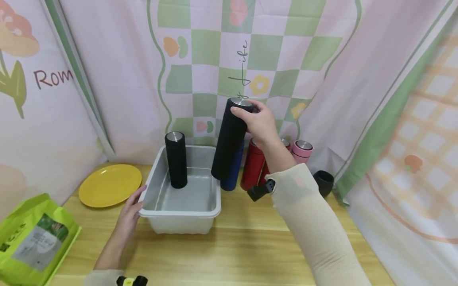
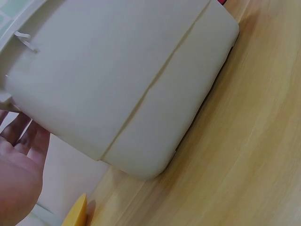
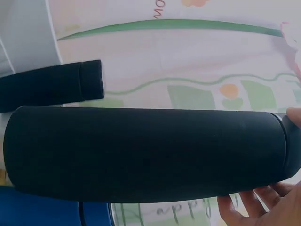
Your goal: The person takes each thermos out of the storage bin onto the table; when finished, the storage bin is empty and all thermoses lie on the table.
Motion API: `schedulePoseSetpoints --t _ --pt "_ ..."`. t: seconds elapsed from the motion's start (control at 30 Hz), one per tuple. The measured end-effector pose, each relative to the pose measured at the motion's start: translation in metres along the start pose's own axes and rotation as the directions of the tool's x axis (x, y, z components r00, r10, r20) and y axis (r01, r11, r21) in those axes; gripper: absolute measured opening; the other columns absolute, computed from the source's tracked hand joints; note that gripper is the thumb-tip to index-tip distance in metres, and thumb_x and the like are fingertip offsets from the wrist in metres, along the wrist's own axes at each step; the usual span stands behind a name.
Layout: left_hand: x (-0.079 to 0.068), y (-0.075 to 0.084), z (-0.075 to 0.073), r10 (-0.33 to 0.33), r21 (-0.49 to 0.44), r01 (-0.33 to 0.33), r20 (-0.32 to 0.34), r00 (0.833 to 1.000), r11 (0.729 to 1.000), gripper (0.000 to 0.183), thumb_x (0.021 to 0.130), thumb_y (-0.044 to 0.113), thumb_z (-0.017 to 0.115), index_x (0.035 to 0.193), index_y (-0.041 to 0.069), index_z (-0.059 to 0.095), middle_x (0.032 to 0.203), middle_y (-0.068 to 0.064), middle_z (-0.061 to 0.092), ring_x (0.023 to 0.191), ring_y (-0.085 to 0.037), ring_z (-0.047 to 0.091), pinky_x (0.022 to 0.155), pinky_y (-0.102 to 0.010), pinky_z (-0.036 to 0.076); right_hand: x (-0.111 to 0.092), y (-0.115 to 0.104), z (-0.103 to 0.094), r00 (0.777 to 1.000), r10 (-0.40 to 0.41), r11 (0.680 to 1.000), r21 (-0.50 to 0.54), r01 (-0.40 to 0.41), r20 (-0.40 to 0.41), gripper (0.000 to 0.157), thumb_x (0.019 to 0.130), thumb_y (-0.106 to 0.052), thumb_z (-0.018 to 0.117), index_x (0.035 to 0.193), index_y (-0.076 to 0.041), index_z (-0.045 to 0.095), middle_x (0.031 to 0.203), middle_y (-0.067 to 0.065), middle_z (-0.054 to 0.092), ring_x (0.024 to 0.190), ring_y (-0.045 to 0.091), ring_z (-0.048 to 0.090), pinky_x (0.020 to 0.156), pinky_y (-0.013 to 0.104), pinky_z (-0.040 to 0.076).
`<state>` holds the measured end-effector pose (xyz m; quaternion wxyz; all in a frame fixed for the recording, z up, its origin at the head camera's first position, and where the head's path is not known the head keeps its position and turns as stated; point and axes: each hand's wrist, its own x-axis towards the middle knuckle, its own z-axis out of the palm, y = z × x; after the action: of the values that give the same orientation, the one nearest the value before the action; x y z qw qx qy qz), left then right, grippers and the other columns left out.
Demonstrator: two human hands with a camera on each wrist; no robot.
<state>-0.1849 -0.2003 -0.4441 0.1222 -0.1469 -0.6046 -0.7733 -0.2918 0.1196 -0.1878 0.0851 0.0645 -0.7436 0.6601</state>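
My right hand point(image 1: 262, 123) grips a black thermos flask point(image 1: 230, 143) near its steel-topped lid. The flask is raised and tilted, its base overlapping the right rim of a grey plastic basin point(image 1: 180, 229) in the head view. In the right wrist view this thermos point(image 3: 146, 155) lies across the picture, with fingertips along its lid end. Another black thermos point(image 1: 177, 163) stands upright inside the basin. At the basin's left rim, my left hand point(image 1: 128, 216) touches from outside; the left wrist view shows its fingers point(image 2: 35, 141) just under the rim.
Behind the raised flask stand a blue thermos point(image 1: 234, 171), red thermoses point(image 1: 251, 167) and a pink one point(image 1: 302, 151). A black cup point(image 1: 323, 182) is at their right. Left of the basin are a yellow plate point(image 1: 111, 186) and a green bag point(image 1: 37, 238). Printed curtains hang behind the wooden table point(image 1: 250, 246).
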Motion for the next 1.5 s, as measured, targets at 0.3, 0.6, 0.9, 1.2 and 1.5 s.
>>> schedulePoseSetpoints --t 0.3,0.6,0.9,1.2,1.5 --pt "-0.001 0.000 -0.001 -0.001 0.001 0.001 -0.007 1.000 1.000 0.044 0.104 0.007 0.035 0.144 0.020 0.048 0.133 0.018 0.043 0.118 -0.003 0.041 0.094 -0.017 0.035 -0.004 0.017 -0.037 1.000 0.012 0.999 -0.040 -0.013 -0.029 0.063 0.087 -0.028 0.074 0.141 -0.011 0.048 0.125 0.012 0.053 0.098 0.024 0.056 0.088 0.040 0.049" --pt "-0.001 0.001 0.000 -0.021 0.006 0.021 -0.011 1.000 1.000 0.043 0.105 0.009 0.035 0.145 0.019 0.047 0.133 0.017 0.042 0.119 -0.003 0.040 0.094 -0.017 0.034 -0.010 0.035 -0.076 0.994 0.017 0.995 -0.099 -0.028 -0.104 0.068 0.085 -0.029 0.076 0.142 -0.006 0.047 0.118 0.007 0.053 0.086 0.014 0.055 0.074 0.025 0.047" --pt "-0.001 0.000 0.000 -0.010 0.006 0.010 -0.008 1.000 1.000 0.043 0.105 0.008 0.035 0.146 0.017 0.046 0.134 0.017 0.042 0.118 -0.003 0.041 0.094 -0.017 0.035 -0.020 0.061 -0.110 0.983 0.036 0.972 -0.223 -0.076 -0.178 0.072 0.085 -0.035 0.074 0.145 -0.008 0.044 0.131 0.010 0.048 0.104 0.017 0.052 0.090 0.032 0.045" --pt "0.000 0.001 0.001 -0.013 0.002 0.013 -0.011 1.000 1.000 0.044 0.104 0.007 0.035 0.145 0.019 0.047 0.133 0.015 0.042 0.118 -0.004 0.040 0.094 -0.017 0.034 -0.029 0.091 -0.140 0.966 0.085 0.959 -0.243 -0.146 -0.243 0.079 0.085 -0.037 0.074 0.149 -0.008 0.038 0.143 0.014 0.042 0.120 0.025 0.047 0.098 0.036 0.041" --pt "-0.001 0.001 0.001 -0.019 0.020 0.019 -0.015 1.000 1.000 0.044 0.104 0.009 0.035 0.146 0.018 0.045 0.134 0.014 0.040 0.117 -0.005 0.041 0.093 -0.018 0.035 -0.036 0.126 -0.166 0.933 0.081 0.936 -0.294 -0.192 -0.351 0.073 0.084 -0.033 0.076 0.145 -0.008 0.044 0.137 0.016 0.048 0.115 0.025 0.049 0.094 0.034 0.041"
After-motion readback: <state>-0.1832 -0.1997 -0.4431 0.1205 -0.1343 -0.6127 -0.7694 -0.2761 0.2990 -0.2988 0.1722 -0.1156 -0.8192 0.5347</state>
